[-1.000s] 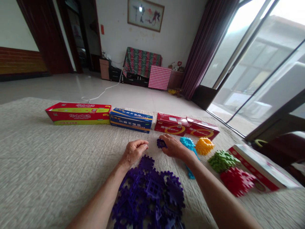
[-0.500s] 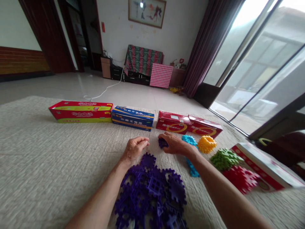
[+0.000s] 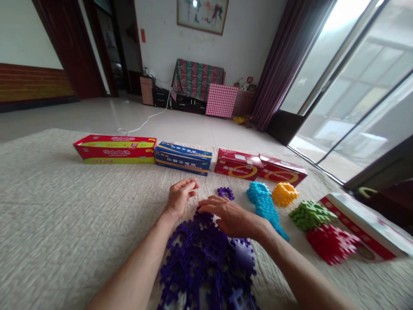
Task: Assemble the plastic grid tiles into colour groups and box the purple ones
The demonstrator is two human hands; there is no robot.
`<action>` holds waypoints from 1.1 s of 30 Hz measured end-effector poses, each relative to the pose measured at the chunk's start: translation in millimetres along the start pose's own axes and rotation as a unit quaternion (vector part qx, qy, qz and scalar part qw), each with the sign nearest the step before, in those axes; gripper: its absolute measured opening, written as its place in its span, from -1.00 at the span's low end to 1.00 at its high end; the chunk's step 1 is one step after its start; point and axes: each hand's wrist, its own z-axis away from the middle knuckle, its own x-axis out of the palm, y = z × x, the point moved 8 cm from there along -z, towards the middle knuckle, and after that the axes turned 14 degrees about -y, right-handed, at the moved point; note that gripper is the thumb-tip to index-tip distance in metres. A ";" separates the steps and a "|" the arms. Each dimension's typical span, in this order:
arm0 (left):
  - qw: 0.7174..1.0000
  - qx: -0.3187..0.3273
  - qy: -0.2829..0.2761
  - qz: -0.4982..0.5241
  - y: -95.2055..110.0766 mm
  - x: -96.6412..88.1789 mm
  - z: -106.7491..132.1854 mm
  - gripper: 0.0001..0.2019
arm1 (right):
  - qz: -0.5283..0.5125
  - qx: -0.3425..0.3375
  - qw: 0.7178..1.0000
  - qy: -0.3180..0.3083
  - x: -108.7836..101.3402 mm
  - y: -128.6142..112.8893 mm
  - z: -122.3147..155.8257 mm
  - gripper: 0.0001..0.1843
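Note:
A heap of purple interlocking plastic tiles [image 3: 206, 254] with notched edges lies on the cloth in front of me. My right hand [image 3: 230, 215] is over its far end, fingers stretched out and touching or just above a purple tile [image 3: 204, 218] at the tip. Left of that tile, my left hand [image 3: 181, 198] hovers with its fingers curled in toward the thumb; no object shows in it. Beyond my right hand, a single purple square frame tile [image 3: 225, 193] lies flat, apart from the heap.
To the right are stacks of blue tiles [image 3: 266, 204], yellow tiles [image 3: 285, 194], green tiles [image 3: 311, 215] and red tiles [image 3: 332, 243], beside a white-and-red box [image 3: 368, 228]. A red-yellow box [image 3: 118, 150], a blue box [image 3: 183, 158] and two dark red boxes [image 3: 238, 164] line the far side.
My right hand has let go of the purple frame tile beyond the heap and come back toward me, over the heap's far end. My left hand keeps nearly the same curled pose.

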 end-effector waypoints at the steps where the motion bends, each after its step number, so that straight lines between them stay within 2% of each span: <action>1: 1.000 0.000 -0.001 -0.001 0.1 0.3 0.0 -0.68 | -0.002 -0.010 1.000 0.006 2.4 -1.1 -2.7 -0.35; 5: 1.000 -0.001 -0.004 -0.002 0.2 0.8 -0.1 -0.68 | -0.026 -0.018 0.999 0.042 5.9 3.5 -8.8 -0.50; 8: 1.000 -0.002 -0.005 -0.006 -0.2 0.9 -0.3 -0.69 | -0.046 0.073 0.994 0.068 1.9 19.5 -2.6 -0.60; 11: 1.000 -0.001 -0.007 -0.017 0.1 1.4 -0.2 -0.70 | -0.063 0.136 0.987 0.051 -2.2 28.6 7.4 -0.56; 15: 1.000 -0.002 -0.015 -0.020 0.2 2.6 0.0 -0.72 | -0.074 0.115 0.991 0.009 -6.8 25.5 10.9 -0.54; 19: 0.999 -0.001 -0.019 -0.029 0.7 2.8 -0.1 -0.72 | -0.055 0.084 0.993 0.057 -12.1 25.6 7.9 -0.50; 22: 0.999 -0.001 -0.022 -0.036 0.7 3.2 -0.1 -0.72 | -0.038 0.095 0.991 0.082 -8.7 31.1 6.4 -0.47; 28: 0.999 -0.005 -0.020 -0.034 0.5 3.7 0.5 -0.73 | -0.003 0.099 0.993 0.067 0.9 28.6 4.3 -0.42; 33: 0.999 -0.009 -0.020 -0.037 0.2 4.3 1.0 -0.71 | 0.019 0.057 0.995 0.077 -1.7 17.8 1.5 -0.44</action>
